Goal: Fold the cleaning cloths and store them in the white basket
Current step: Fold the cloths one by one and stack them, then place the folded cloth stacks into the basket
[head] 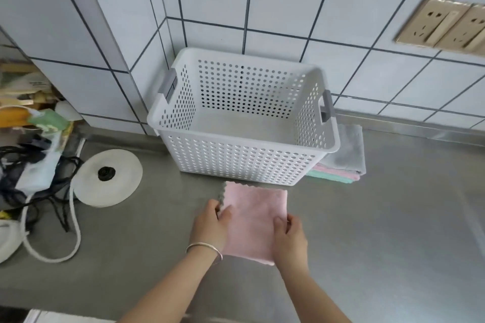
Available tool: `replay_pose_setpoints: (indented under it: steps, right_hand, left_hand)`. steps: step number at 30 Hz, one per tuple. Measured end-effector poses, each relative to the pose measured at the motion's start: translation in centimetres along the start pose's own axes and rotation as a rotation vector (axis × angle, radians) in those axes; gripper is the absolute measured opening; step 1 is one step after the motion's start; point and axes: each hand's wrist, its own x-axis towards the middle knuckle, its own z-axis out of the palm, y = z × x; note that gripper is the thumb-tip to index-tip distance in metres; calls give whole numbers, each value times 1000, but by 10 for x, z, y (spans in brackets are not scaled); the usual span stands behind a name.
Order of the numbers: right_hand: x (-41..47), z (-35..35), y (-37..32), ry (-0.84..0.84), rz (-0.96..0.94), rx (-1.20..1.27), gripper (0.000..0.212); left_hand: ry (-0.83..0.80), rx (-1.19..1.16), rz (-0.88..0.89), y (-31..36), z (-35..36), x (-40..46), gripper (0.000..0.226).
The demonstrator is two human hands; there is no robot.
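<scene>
Head view: left hand [214, 220] and right hand [290, 237] each pinch a side edge of the pink cloth [256, 217], thumbs on top, other fingers hidden beneath. Cloth looks folded, sits on the counter [367, 244] just before the white basket [244, 118]. Basket holds nothing yet. Stack of cloths [343, 162] waits beside its right end. Task looks barely begun.
</scene>
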Motion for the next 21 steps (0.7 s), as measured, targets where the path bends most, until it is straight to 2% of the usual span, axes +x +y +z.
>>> replay_pose_setpoints:
  steps: [3, 7, 11, 13, 17, 21]
  right_hand:
    - [1, 4, 2, 17, -15, -50, 5]
    - [6, 12, 13, 47, 69, -138, 21]
    - [8, 14, 17, 59, 61, -142, 28]
    - [12, 14, 16, 69, 62, -157, 39]
    - [23, 16, 11, -105, 152, -121, 56]
    - [31, 10, 3, -242, 270, -34, 67]
  left_hand:
    - [5, 28, 7, 0, -2, 4, 21]
    - [-25, 146, -17, -11, 8, 10, 28]
    - [19, 127, -52, -14, 11, 8, 30]
    - [66, 93, -44, -15, 12, 9, 28]
    - [-36, 14, -224, -5, 14, 12, 55]
    - [-193, 52, -307, 2, 13, 11, 69]
